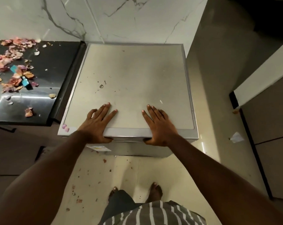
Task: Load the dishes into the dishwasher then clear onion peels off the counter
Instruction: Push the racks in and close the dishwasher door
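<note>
A silver free-standing dishwasher (pixel 129 75) stands in front of me, seen from above, its door shut. My left hand (pixel 97 124) lies on its front top edge, fingers spread flat on the top and thumb hooked under the rim. A little to the right, my right hand (pixel 158 125) grips the same edge the same way. Pink and orange onion peels (pixel 12 62) are strewn over the black counter (pixel 53 65) at the left. Two small pink peel bits (pixel 65 127) lie on the dishwasher's front left corner. No dishes are in view.
Small blue wrappers (pixel 26 82) lie among the peels. Peel crumbs (pixel 79 189) dot the cream floor by my bare feet (pixel 155 190). A white scrap (pixel 237 137) lies on the floor at the right, beside brown cabinets (pixel 267 124). A marble wall (pixel 121 18) is behind.
</note>
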{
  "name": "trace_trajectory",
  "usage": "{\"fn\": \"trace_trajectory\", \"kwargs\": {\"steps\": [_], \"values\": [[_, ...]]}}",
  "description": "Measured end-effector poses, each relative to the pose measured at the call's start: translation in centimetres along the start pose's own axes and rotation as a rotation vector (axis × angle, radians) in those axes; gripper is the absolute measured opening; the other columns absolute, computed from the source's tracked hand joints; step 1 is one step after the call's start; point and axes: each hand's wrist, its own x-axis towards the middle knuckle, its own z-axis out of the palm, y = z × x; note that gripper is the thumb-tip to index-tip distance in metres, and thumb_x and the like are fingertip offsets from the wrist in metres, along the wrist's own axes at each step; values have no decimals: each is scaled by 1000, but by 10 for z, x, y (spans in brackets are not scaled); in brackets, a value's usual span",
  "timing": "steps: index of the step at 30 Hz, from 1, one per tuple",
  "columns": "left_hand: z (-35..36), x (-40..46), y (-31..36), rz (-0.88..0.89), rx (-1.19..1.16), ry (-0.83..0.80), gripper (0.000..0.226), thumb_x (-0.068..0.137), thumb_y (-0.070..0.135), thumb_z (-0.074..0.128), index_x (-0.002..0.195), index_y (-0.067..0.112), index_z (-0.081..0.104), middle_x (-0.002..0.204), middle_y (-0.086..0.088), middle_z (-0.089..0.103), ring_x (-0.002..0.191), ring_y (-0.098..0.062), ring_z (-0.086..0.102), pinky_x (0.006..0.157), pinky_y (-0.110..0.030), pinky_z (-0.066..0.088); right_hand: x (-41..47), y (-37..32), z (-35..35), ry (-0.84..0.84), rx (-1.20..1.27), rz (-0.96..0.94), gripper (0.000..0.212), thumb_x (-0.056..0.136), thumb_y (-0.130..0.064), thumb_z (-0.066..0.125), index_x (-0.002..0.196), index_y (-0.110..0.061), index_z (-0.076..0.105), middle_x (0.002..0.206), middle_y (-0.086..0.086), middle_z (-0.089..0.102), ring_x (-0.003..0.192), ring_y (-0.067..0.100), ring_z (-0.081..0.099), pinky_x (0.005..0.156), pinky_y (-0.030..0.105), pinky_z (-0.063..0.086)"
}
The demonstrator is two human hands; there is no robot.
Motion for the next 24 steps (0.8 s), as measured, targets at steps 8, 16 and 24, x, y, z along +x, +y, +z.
{"fn": "trace_trajectory", "kwargs": {"steps": [8,16,24], "values": [[4,1,-6,45,5,75,131,66,91,55,167,25,3,173,-12,-8,160,-29,-5,128,-54,9,0,0,-3,-43,-38,10,134,71,-85,58,166,-16,-7,173,15,-12,160,32,-8,129,52,8],[6,1,-10,63,-34,49,133,67,92,53,166,26,-6,172,-13,-14,159,-28,-13,129,-51,4,-1,-6,-11,-33,-85,20,129,73,-84,57,167,-14,3,174,16,-3,161,33,0,129,52,14],[12,-3,-10,81,-43,79,134,67,92,53,164,29,-14,172,-12,-18,159,-27,-16,129,-52,3,-2,-9,-10,-38,-120,34,129,73,-87,54,167,-18,-1,174,12,-5,161,29,-2,130,48,10]]}}
